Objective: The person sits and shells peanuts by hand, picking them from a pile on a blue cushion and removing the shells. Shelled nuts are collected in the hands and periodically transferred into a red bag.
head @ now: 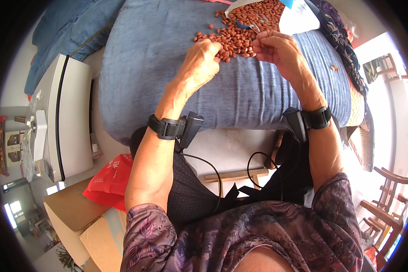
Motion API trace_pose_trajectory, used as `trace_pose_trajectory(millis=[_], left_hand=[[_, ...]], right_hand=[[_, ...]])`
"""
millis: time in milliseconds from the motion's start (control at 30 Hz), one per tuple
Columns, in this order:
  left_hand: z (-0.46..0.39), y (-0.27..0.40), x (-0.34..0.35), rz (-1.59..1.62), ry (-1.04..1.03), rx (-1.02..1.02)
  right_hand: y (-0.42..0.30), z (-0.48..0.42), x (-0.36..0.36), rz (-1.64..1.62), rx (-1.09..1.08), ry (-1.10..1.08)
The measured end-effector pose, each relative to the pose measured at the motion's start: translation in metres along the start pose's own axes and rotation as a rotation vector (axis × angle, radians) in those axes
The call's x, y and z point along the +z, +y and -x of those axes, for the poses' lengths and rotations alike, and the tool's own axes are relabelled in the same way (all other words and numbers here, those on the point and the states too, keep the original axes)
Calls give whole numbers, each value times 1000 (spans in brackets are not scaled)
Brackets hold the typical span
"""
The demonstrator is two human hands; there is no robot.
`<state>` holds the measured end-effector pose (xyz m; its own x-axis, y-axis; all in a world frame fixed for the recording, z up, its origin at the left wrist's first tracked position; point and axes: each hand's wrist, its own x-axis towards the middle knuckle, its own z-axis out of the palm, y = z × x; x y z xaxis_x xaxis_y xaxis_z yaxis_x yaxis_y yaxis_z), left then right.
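Shelled peanuts with reddish skins (237, 40) lie in a loose pile on a blue cloth-covered surface (149, 44), spreading out of the mouth of a white bag (297, 18). My left hand (202, 61) rests at the pile's left edge with its fingers curled in against the peanuts; whether it holds any is hidden. At the right edge of the pile is my right hand (275, 47), palm turned partly up, thumb close to the forefinger. Nothing can be made out for sure between its fingers. Both wrists carry black straps with dark devices.
A dark patterned cloth (340, 44) lies along the right side of the surface. At left stand a white cabinet (76, 119), a red bag (110, 183) and cardboard boxes (102, 234). Below the surface's near edge is a wooden stool (236, 176); wooden chairs (384, 210) stand at lower right.
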<state>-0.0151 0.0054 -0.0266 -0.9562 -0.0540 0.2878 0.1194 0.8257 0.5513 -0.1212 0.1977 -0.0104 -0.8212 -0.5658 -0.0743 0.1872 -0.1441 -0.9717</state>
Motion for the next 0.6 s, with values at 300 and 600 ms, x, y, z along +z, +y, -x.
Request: trace_pose_trajectory(millis=[300,600], left_hand=[[-1,6,4,158,-13,57],[-2,-4,-14,119,56,-141]], right_hand=[[-2,-3,-2,22,85,5],[-1,4,2,356,-14,-30]])
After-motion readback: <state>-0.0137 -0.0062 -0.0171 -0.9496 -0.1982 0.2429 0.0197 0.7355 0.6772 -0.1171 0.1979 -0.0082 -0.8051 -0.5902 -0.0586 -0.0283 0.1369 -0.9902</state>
